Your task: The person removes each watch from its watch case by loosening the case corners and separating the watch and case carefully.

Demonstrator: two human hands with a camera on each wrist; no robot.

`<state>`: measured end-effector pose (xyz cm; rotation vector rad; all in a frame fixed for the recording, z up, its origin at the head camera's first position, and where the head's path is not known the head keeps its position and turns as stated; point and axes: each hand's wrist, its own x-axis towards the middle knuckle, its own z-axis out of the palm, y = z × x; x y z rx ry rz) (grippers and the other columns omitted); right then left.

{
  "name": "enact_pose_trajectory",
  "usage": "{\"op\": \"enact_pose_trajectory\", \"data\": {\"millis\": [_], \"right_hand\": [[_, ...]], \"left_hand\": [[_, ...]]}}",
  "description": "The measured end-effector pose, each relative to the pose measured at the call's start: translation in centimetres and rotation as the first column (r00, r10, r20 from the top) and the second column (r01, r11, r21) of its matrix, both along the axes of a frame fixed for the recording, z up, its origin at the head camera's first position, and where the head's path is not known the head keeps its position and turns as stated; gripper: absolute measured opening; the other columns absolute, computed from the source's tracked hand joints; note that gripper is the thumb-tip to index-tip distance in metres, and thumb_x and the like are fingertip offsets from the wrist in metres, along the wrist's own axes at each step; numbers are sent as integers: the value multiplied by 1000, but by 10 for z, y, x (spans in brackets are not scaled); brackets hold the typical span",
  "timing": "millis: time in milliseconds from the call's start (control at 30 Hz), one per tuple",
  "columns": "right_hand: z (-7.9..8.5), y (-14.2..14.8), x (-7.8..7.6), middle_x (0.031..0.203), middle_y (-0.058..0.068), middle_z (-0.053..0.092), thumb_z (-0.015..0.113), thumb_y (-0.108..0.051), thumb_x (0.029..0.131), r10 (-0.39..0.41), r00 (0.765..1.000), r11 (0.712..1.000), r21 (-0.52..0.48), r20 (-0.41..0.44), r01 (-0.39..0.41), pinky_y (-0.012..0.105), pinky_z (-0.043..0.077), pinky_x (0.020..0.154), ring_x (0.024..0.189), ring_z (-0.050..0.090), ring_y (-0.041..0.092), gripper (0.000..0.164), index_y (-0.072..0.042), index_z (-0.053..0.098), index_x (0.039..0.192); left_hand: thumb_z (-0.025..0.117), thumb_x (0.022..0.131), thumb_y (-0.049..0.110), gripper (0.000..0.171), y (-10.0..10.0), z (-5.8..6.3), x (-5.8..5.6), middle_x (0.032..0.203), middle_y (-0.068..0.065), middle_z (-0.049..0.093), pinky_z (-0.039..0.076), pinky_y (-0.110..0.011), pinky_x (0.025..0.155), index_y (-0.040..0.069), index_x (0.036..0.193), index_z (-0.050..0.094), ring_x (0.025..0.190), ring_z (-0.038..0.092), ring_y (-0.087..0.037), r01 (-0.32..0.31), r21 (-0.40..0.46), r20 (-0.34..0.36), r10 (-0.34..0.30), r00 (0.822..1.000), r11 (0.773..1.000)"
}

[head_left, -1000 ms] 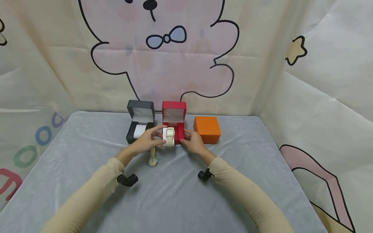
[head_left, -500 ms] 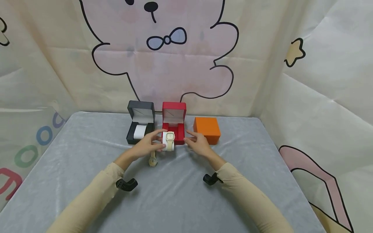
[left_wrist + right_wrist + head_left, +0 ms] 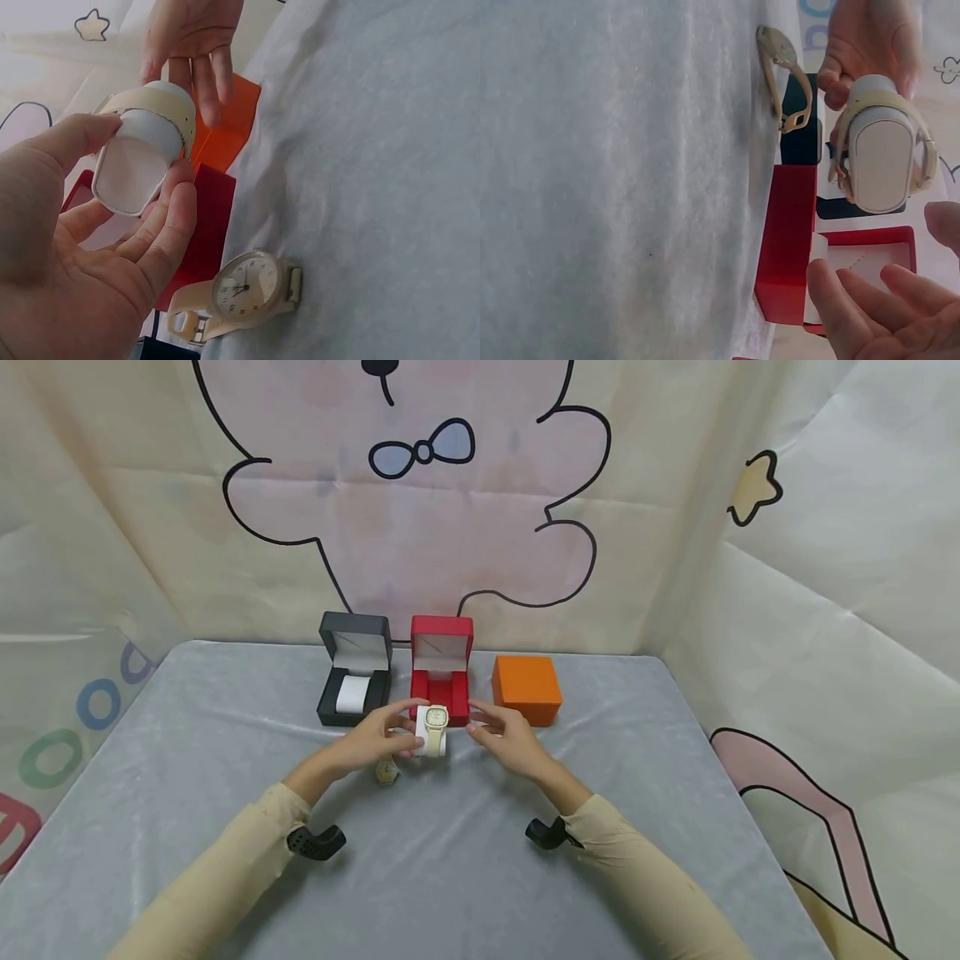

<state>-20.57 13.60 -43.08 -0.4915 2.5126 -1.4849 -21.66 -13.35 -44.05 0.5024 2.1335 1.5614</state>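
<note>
My left hand (image 3: 375, 735) grips a white watch cushion (image 3: 131, 176) by one end, thumb on one side and fingers on the other. A cream wristwatch (image 3: 436, 720) with a squarish dial is strapped round that cushion. Behind it stands the red watch box (image 3: 441, 625), lid up, its red inside showing past the cushion. My right hand (image 3: 512, 743) is just right of the cushion, apart from it, with fingers loosely spread and holding nothing. A second cream watch (image 3: 246, 286), round-faced, lies on the cloth below my left hand.
Left of the red box, a dark grey watch box (image 3: 354, 623) stands with its lid up and a white cushion (image 3: 352, 694) inside. To the right is a closed orange box (image 3: 527, 681). Grey cloth (image 3: 450, 868) covers the table, and a printed curtain (image 3: 660, 527) hangs behind.
My left hand has drawn the cushion and its watch out of the red box, towards me. My right hand has left the box's right side and moved slightly right and nearer.
</note>
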Motion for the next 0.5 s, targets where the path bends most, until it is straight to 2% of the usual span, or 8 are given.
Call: {"op": "enact_pose_trajectory", "data": {"millis": [100,233,400,500], "right_hand": [[0,0,3,139,25,61,63,-12,100,16,1000,1000,-12,-25,-16,46,55,101,120,66,37,50,2,50,146],[-3,0,6,142,24,58,63,-14,100,40,999,999,-31,-17,-41,45,55,101,121,65,36,51,0,49,147],[-4,-1,11,148,26,52,63,-14,99,93,996,993,-78,-17,-94,49,53,103,125,62,39,55,-1,45,150],[-7,-2,12,149,22,51,63,-13,99,132,991,986,-97,-25,-133,51,51,105,128,58,41,58,-2,42,153]], "left_hand": [[69,97,18,71,0,0,3,126,-25,55,60,-47,87,11,157,32,92,71,-30,7,17,5,-7,1000,1000],[69,96,16,70,0,-6,6,124,-24,56,61,-44,86,10,156,34,94,67,-21,10,36,5,-10,1000,999],[70,95,14,69,6,-11,8,122,-24,57,61,-35,83,10,155,36,89,68,-23,18,60,12,-19,1000,998],[70,95,13,67,10,-14,7,121,-23,57,60,-30,81,10,153,37,87,70,-25,31,84,13,-32,999,996]]}}
